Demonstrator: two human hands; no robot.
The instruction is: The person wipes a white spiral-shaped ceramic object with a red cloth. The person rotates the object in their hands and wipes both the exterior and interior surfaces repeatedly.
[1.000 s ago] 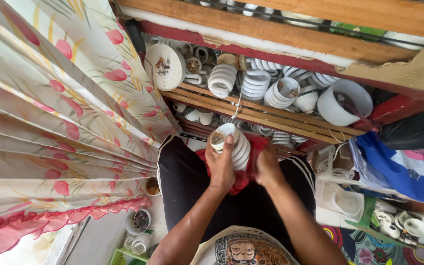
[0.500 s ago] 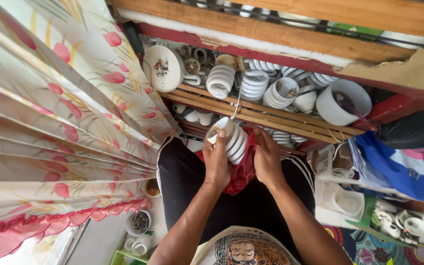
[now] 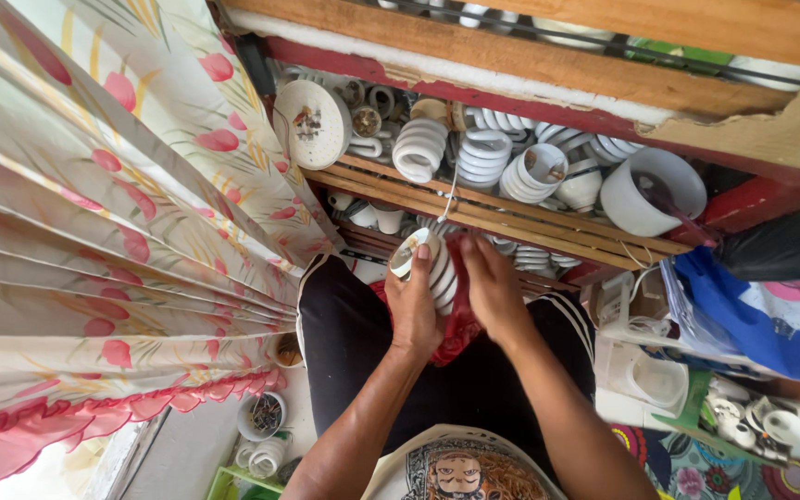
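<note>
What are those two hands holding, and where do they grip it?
The left hand grips a white spiral bulb around its coils; the right hand presses a red cloth against it.

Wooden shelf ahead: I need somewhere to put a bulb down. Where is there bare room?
The wooden shelf is packed with spiral bulbs. Barer room: the dark trousers between curtain and left hand, and the white bowl at the shelf's right.

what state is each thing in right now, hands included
left hand: closed around the spiral bulb
spiral bulb: held, unlit
right hand: pressing the red cloth
red cloth: bunched against the bulb
curtain: pleated, drawn aside
white bowl: tipped on its side on the shelf
</note>
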